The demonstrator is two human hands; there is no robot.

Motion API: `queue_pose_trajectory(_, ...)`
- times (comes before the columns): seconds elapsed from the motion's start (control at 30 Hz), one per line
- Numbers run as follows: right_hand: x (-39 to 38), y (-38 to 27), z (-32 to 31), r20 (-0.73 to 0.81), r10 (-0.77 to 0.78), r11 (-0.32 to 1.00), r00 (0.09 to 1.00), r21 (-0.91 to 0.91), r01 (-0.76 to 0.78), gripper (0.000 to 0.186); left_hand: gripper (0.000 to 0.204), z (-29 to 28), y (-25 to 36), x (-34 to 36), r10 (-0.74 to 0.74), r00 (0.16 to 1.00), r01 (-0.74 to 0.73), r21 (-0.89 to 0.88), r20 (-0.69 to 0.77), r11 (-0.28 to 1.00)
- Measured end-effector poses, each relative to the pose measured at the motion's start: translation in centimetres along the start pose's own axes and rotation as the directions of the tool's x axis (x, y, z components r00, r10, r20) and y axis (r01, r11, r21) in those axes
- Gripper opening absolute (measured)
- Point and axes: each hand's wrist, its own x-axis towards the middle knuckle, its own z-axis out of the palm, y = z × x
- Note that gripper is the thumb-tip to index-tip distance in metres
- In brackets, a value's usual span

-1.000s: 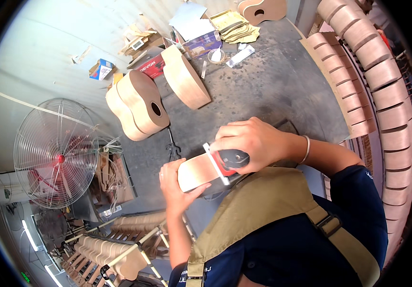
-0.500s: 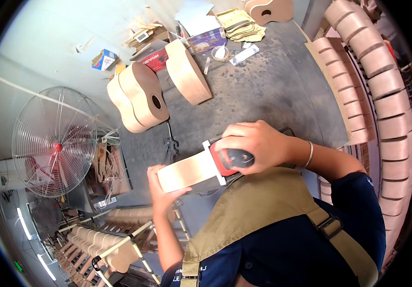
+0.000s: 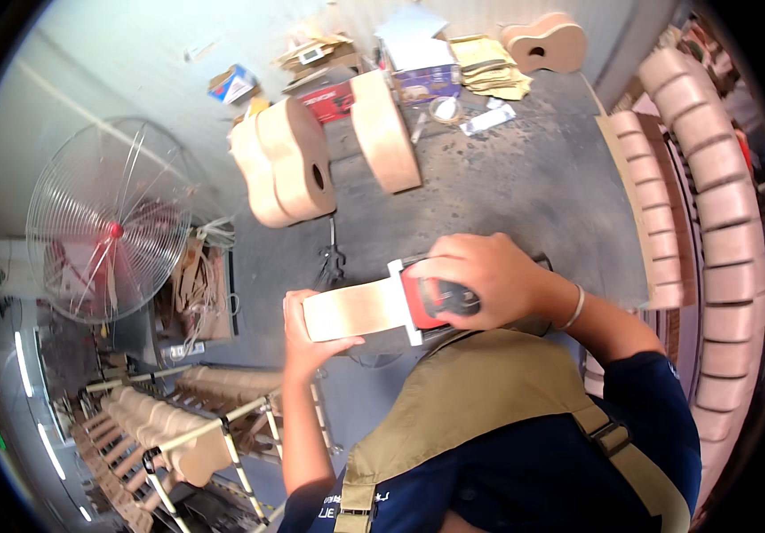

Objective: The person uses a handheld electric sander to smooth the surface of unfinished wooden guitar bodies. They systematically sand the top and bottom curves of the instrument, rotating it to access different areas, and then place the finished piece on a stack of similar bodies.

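A pale wooden guitar neck piece (image 3: 353, 311) lies crosswise in front of my chest. My left hand (image 3: 310, 339) grips its left end from below, thumb on the near edge. Over the right part of the wood, my right hand (image 3: 482, 280) presses a red and black hand sander (image 3: 436, 298) with a white base plate. The sander's underside and the wood beneath it are hidden. I wear an olive apron over a dark blue shirt.
Unfinished guitar bodies (image 3: 286, 166) stand on the grey floor ahead, another (image 3: 542, 41) by the far wall among boxes and papers. A curved row of wooden bodies (image 3: 711, 204) lines the right. A large floor fan (image 3: 107, 226) stands left, a rack of necks (image 3: 169, 426) lower left.
The wooden piece has slid out to the left, showing more bare wood. My left hand has moved lower and left along it. The right hand stays on the sander.
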Motion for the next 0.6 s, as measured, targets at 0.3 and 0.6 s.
queue_pose_trajectory(0.3,-9.7,8.1,6.1,-0.289,0.472,0.861,0.833,0.356,-0.364,0.057,0.109,-1.2,-4.8,-2.0,-0.095,0.995,0.094,-0.069,-0.018,0.993)
queue_pose_trajectory(0.6,-16.2,9.5,10.3,-0.421,0.612,0.781,0.670,0.183,-0.598,0.065,0.087,-2.3,-1.6,-0.4,-0.161,0.985,0.169,-0.162,0.058,0.972)
